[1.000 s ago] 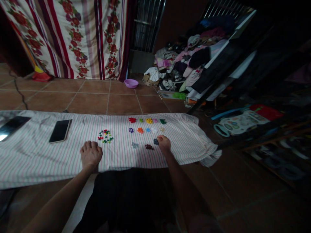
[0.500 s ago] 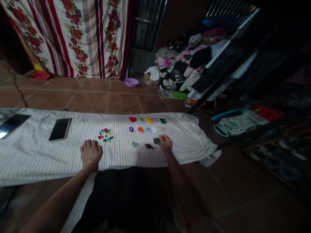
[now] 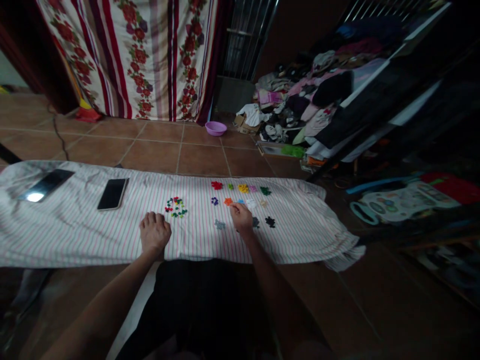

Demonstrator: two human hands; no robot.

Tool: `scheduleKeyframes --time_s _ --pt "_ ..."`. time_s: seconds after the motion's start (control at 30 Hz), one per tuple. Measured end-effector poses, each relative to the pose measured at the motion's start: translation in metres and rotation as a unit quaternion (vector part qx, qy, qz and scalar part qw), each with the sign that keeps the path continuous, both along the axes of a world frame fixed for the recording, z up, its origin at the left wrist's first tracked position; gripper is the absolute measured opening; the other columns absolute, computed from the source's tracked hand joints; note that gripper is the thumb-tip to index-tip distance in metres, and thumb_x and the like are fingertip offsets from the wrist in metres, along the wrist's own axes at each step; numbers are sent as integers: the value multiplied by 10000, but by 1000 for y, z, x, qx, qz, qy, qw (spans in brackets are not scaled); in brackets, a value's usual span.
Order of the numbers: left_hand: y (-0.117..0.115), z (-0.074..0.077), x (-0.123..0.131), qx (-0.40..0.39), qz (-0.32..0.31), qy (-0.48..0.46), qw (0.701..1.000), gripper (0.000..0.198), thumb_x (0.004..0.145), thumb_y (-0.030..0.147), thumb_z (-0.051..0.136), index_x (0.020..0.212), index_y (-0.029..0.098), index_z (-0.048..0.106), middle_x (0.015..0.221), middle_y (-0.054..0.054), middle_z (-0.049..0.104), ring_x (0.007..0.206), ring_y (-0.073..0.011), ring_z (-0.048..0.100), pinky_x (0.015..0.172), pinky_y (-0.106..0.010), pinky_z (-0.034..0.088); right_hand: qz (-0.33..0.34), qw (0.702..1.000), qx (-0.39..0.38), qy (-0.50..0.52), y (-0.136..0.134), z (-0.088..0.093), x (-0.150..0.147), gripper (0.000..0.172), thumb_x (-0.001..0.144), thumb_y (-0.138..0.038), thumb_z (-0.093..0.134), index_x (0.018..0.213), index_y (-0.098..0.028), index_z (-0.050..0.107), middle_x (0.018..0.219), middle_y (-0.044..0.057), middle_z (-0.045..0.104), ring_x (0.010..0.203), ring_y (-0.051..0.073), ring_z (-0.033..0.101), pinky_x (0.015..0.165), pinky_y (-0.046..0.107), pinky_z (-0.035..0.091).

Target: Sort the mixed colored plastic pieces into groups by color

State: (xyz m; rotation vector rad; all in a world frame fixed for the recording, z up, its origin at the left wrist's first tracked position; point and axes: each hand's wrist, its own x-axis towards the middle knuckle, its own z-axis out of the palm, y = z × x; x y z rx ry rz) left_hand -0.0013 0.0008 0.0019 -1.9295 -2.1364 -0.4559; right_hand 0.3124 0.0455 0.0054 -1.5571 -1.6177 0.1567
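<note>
So I was standing there watching, and everything was laid out on a striped cloth (image 3: pixel 75 235) spread over the tiled floor (image 3: pixel 157 155), with its long side running left to right in front of the person sitting at it.

Way over on the left a phone (image 3: pixel 45 184) lay flat with glare on its screen. A second phone (image 3: pixel 112 194) was a bit further in, and both were well apart from the hands.

Next came the mixed heap (image 3: pixel 175 206) of tiny coloured pieces. The left hand (image 3: pixel 155 232) sat just behind it on the person's side, curled into a loose fist with the knuckles down on the cloth. It didn't look like it was gripping anything, though the inside of the fist was hidden.

Right of that, little sorted piles ran in rows along the cloth: red pile (image 3: pixel 216 185), purple pile (image 3: pixel 214 201), orange pile (image 3: pixel 227 201), yellow pile (image 3: pixel 243 188) and green pile (image 3: pixel 265 190), with a grey pile (image 3: pixel 219 225) nearer the person.

The right hand (image 3: pixel 242 216) was in among them, fingertips drawn together at the orange pile, either touching it or just beside it, I couldn't tell which. It was too dim and small to say if a piece was pinched in there. So the right hand was nearer the sorted rows and the left was nearer the heap.

A dark pile (image 3: pixel 270 221) lay just right of that hand.
</note>
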Motion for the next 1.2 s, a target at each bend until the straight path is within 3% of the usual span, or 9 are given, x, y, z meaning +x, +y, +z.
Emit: scheduleKeyframes --time_s 0.33,0.6,0.83,1.2 --pt "1 -2 0 12 -7 -14 1000 242 861 248 404 968 127 585 1100 -172 570 1124 -300 492 912 -421 361 131 984 -113 -48 23 -7 -102 254 906 -227 490 1017 -248 717 944 34 694 862 151 624 813 248 472" --pt "1 -1 1 9 -7 -20 1000 253 875 245 392 970 123 592 1110 -174 573 1137 -303 490 925 -428 357 143 966 -194 -97 47 2 -159 286 909 -239 501 1124 -253 690 1040 49 665 906 151 607 840 239 439" --pt "1 2 2 2 -6 -41 999 257 871 234 387 966 124 598 1133 -184 574 1159 -309 481 934 -444 357 140 961 -193 -142 65 -2 -180 292 897 -224 517 1116 -283 701 1014 58 640 970 176 564 896 264 409" --pt "2 -2 0 -1 -8 -41 999 280 875 242 384 1000 114 599 1168 -195 570 1187 -317 473 958 -455 349 116 967 -216 -65 70 -10 -174 292 866 -141 487 1010 -252 716 979 55 689 930 185 614 849 269 436"
